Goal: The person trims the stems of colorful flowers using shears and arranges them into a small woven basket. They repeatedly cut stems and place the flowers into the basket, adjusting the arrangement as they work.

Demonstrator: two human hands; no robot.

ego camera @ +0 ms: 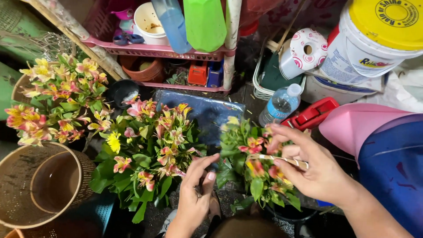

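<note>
Right hand: fingers pinch tan strip against small bouquet. Left hand: fingers loosely curled, touching stems, holding nothing visible. Larger bouquet left.

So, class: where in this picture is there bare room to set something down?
One bare patch: the blue plastic sheet, bordered by the pink plastic shelf rack, the clear water bottle and the pink-and-yellow flower bunches. Around both hands it is crowded with flowers.
</note>
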